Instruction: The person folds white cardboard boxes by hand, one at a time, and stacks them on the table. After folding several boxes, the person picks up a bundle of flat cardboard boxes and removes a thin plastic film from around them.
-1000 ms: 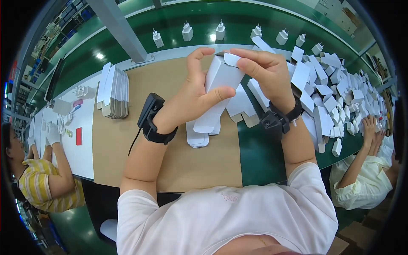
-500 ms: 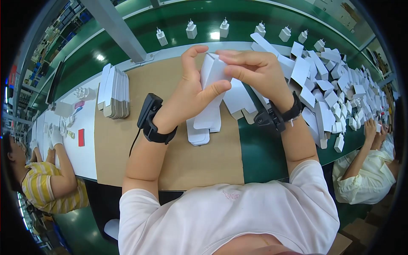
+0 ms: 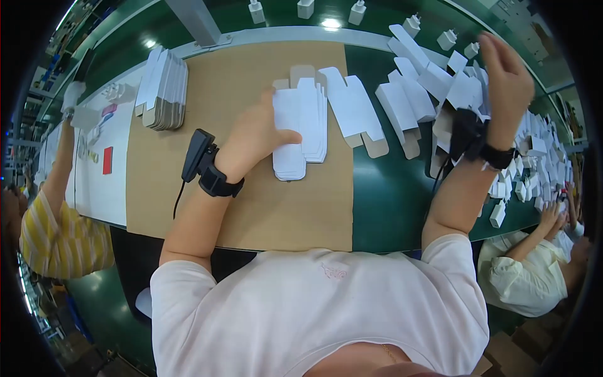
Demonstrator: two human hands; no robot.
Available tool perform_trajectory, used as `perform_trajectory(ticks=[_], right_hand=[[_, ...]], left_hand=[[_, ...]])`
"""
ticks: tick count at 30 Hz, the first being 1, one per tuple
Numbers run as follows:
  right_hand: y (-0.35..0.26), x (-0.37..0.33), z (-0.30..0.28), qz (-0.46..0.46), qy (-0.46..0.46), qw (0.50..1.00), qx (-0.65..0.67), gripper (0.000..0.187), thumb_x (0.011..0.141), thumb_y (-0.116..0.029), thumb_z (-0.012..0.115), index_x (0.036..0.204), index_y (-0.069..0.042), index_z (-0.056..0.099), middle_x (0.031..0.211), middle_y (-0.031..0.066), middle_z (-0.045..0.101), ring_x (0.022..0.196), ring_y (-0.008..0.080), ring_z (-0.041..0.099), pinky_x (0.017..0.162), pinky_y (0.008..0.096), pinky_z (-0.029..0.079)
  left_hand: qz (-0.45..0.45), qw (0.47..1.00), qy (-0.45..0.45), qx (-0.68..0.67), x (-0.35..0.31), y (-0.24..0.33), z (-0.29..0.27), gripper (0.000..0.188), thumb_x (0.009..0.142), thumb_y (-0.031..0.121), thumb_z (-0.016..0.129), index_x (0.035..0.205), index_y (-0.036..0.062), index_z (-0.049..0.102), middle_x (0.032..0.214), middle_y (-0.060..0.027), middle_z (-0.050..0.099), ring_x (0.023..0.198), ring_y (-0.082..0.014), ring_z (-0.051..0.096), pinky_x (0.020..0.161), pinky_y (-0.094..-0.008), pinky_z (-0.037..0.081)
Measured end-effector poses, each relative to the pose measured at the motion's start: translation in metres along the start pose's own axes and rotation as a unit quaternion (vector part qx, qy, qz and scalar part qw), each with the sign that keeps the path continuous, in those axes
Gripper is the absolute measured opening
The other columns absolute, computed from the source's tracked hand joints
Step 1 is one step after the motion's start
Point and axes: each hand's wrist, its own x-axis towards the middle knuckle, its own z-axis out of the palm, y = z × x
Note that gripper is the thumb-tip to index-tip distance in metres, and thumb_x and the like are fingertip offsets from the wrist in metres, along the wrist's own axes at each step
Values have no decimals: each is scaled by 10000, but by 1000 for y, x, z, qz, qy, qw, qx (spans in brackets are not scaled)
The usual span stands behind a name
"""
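My left hand (image 3: pixel 254 135) is at a stack of flat white cartons (image 3: pixel 316 125) on the brown cardboard sheet. Its thumb lies across the top carton, while its fingers bend round the left edge, their tips hidden. My right hand (image 3: pixel 510 85) is raised at the upper right, over the near side of a heap of white boxes (image 3: pixel 465 91). The fingers stretch away from me and nothing shows in them. Between the hands, more flat white cartons (image 3: pixel 355 103) lie fanned out towards the heap.
A standing bundle of flat cartons (image 3: pixel 166 88) is at the left of the cardboard sheet (image 3: pixel 207 125). White plug chargers (image 3: pixel 305 9) stand in a row along the far side. Co-workers sit left, in a striped yellow shirt (image 3: pixel 69 232), and right, in a pale shirt (image 3: pixel 527 270).
The white box between both hands has left them. My right hand has swung right to the heap, and my left hand has gone down to the flat cartons. The view has shifted too.
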Motion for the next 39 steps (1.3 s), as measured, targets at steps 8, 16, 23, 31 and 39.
perform_trajectory(ticks=[8, 16, 23, 31, 39], right_hand=[[-90, -78, 82, -19, -375, 908, 185, 385, 801, -273, 631, 1137, -97, 564, 911, 134, 636, 612, 181, 589, 591, 269, 466], [-89, -84, 109, 95, -240, 875, 410, 358, 845, -161, 610, 1146, 7, 512, 1197, 107, 533, 890, 120, 575, 694, 246, 492], [-82, -78, 102, 122, -257, 797, 533, 232, 801, -167, 638, 957, -27, 539, 1069, 110, 585, 752, 86, 537, 609, 188, 414], [-105, -84, 91, 172, -223, 820, 497, 249, 828, -94, 610, 1045, -31, 504, 935, 54, 562, 800, 110, 538, 702, 218, 425], [-60, -83, 100, 259, -321, 680, 607, 306, 938, -221, 447, 1101, 32, 505, 1036, 87, 556, 875, 126, 535, 797, 238, 415]], left_hand=[[-30, 983, -5, -181, -4, 22, -18, 375, 687, 129, 715, 991, -27, 561, 731, -78, 593, 640, -136, 548, 591, -253, 458], [89, 945, 170, -265, 3, 55, -12, 169, 780, 113, 629, 822, 1, 509, 745, -107, 578, 648, -169, 556, 559, -279, 434], [292, 880, 145, -345, 44, 39, 24, 587, 767, 110, 667, 1175, 39, 251, 1123, -147, 450, 998, -239, 516, 786, -325, 441], [333, 876, 206, -281, 24, 48, 12, 713, 802, 151, 613, 1293, 35, 109, 1144, -297, 420, 990, -403, 522, 809, -405, 433], [274, 875, 106, -385, 29, 50, 15, 520, 838, 180, 570, 1179, 28, 207, 1061, -233, 433, 979, -309, 511, 841, -362, 406]])
